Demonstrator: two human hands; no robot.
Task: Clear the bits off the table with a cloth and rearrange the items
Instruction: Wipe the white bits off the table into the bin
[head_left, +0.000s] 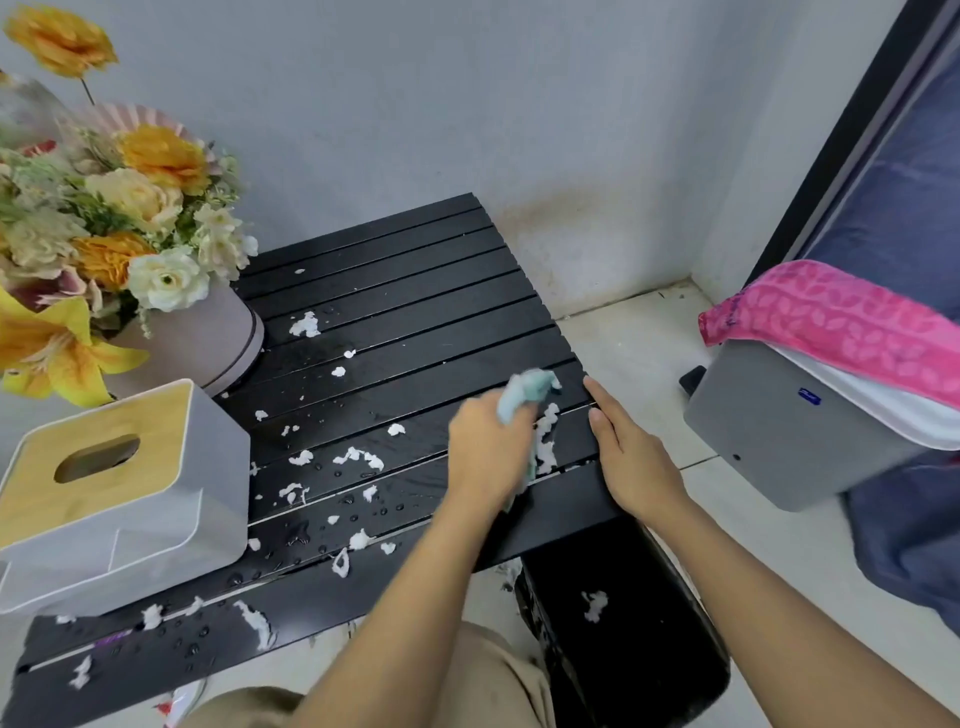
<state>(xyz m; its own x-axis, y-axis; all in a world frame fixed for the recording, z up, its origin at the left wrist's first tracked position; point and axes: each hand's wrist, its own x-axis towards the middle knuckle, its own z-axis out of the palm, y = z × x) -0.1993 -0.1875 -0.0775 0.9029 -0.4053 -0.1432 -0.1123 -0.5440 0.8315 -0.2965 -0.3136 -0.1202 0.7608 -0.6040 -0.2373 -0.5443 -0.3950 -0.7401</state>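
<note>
A crumpled pale blue-green cloth (527, 392) is gripped in the left hand (488, 452), the fingers curled round it; hand and cloth are blurred. The cloth is held down on the table (415, 291) near its right edge, just beside a clump of white bits (545, 441). The right hand (636, 457) is laid flat along the table's right edge, fingers straight and together, nothing held.

The table is made of black slats with narrow gaps, its surface matt with a faint grain and dotted with water droplets (358, 501). Soft, ragged white shreds are scattered over the middle and front slats.

At the left a white rectangular tissue box (119, 519) with rounded corners and a pale wooden lid with an oval slot is set on the table. Behind it a round, smooth mauve pot (208, 338) is filled with cream, yellow and orange flowers (140, 208).

Below the front right corner a glossy black bin (649, 665) is seen, with a white shred inside. At the right a grey box (779, 431) is draped with a pink leaf-patterned towel (841, 322).
</note>
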